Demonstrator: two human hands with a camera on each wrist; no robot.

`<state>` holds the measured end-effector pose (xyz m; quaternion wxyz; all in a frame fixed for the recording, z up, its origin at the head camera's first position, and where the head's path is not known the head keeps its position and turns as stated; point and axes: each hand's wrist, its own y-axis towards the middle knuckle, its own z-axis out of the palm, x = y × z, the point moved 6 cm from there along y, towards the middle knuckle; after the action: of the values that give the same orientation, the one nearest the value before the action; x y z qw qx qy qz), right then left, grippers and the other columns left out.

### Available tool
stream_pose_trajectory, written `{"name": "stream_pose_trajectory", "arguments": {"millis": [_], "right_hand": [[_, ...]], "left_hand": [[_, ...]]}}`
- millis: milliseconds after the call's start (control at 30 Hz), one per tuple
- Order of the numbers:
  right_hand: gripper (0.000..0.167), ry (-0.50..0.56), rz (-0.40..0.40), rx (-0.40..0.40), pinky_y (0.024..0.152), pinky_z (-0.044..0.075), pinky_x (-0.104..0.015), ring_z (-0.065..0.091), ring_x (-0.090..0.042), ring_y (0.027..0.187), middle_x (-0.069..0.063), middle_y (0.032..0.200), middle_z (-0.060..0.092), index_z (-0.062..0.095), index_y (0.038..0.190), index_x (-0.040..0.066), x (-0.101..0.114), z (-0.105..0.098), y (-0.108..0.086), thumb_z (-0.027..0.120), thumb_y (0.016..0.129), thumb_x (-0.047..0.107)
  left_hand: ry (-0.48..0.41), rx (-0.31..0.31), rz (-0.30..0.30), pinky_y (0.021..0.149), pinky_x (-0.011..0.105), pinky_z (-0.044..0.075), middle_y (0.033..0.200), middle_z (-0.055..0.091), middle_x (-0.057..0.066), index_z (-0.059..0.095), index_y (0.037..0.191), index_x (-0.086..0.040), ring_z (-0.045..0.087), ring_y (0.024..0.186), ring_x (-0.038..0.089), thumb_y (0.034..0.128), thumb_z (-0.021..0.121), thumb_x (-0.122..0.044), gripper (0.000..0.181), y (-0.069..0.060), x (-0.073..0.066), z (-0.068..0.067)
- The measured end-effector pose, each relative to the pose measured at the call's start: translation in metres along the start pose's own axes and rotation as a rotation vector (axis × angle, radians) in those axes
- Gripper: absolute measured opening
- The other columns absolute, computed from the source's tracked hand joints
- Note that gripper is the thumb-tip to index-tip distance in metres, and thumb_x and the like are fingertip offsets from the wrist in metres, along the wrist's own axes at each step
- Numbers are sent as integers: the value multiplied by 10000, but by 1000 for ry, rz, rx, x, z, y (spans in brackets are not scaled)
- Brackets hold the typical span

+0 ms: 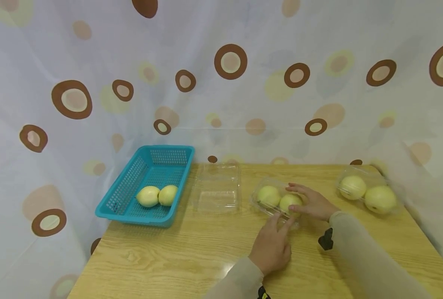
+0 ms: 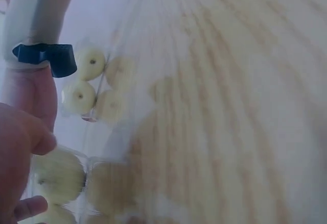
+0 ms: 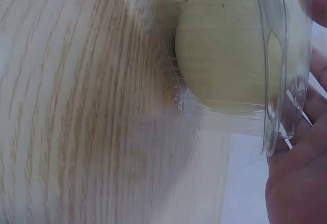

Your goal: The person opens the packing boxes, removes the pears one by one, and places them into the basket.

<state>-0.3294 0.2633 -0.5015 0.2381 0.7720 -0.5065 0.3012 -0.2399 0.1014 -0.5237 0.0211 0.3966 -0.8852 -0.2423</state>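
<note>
A clear plastic clamshell box (image 1: 263, 206) with two pale yellow-green pears (image 1: 269, 195) stands on the table right of centre. My left hand (image 1: 271, 247) touches its front edge with outstretched fingers. Over the right end of the lid lies my right hand (image 1: 311, 202), fingers spread towards the back and thumb towards the front. In the right wrist view the box's rim (image 3: 273, 81) stands upright, a speckled pear (image 3: 225, 45) behind the clear wall and fingers against the lid. The left wrist view shows the left hand (image 2: 18, 152) close beside the box (image 2: 82, 183).
At the right rear is another clear box with two pears (image 1: 380, 199). A see-through plastic box (image 1: 217, 199) without fruit stands left of the hands. Further left, a blue basket (image 1: 107, 205) holds two pears (image 1: 148, 196). A patterned curtain (image 1: 221, 104) hangs behind the wooden table (image 1: 161, 257).
</note>
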Motion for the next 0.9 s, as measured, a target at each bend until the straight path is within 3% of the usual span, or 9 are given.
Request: {"name": "stream_pose_trajectory", "arguments": {"millis": [100, 300, 400, 500, 567, 667, 900], "right_hand": [[677, -8, 14, -29, 992, 255, -707, 207, -459, 1389, -142, 1560, 238, 432, 1439, 91, 0, 0, -2, 694, 883, 375], [623, -74, 16, -174, 987, 306, -665, 285, -431, 1362, -125, 1513, 333, 504, 1379, 76, 11, -9, -15, 679, 887, 415], [562, -132, 1, -236, 964, 345, -645, 371, -409, 1304, -111, 1435, 420, 559, 1325, 89, 20, -13, -25, 670, 890, 427], [453, -182, -29, -276, 898, 429, -590, 492, -343, 1176, -53, 1299, 514, 614, 1247, 113, 28, -11, -37, 681, 893, 388], [370, -213, -70, -291, 829, 480, -530, 543, -288, 1071, -4, 1201, 547, 640, 1179, 127, 34, -8, -44, 698, 888, 349], [248, -283, -141, -299, 734, 510, -417, 559, -182, 933, 80, 1062, 559, 654, 1058, 169, 38, 0, -52, 735, 863, 298], [245, -415, -313, -338, 663, 517, -297, 585, -93, 796, 120, 922, 559, 624, 897, 227, 44, 17, -65, 827, 759, 230]], "left_hand": [[-209, 2, -121, 843, 237, 507, 1312, 474, 80, 483, 1350, -134, 569, 1059, 140, 834, 687, -214, 560, -7, 11, -1], [-758, -53, -516, 720, 221, 485, 962, 590, -43, 576, 1197, -54, 556, 840, 70, 929, 602, -175, 296, -20, 48, 3], [-1053, -79, -703, 679, 248, 505, 870, 617, -15, 590, 1164, -22, 592, 761, 108, 959, 570, -161, 249, -20, 63, 10], [-1295, -95, -835, 674, 289, 540, 853, 637, 61, 576, 1152, 25, 629, 739, 169, 981, 538, -157, 252, -16, 70, 19], [-1408, -102, -885, 678, 307, 553, 851, 644, 101, 574, 1137, 52, 644, 730, 191, 984, 532, -155, 261, -12, 72, 24], [-1476, -74, -902, 668, 294, 553, 842, 644, 111, 586, 1098, 69, 644, 710, 174, 981, 530, -147, 252, -8, 69, 30], [-1593, 56, -897, 662, 298, 561, 823, 654, 108, 642, 1010, 75, 645, 690, 172, 951, 594, -130, 219, -2, 40, 41]]}}
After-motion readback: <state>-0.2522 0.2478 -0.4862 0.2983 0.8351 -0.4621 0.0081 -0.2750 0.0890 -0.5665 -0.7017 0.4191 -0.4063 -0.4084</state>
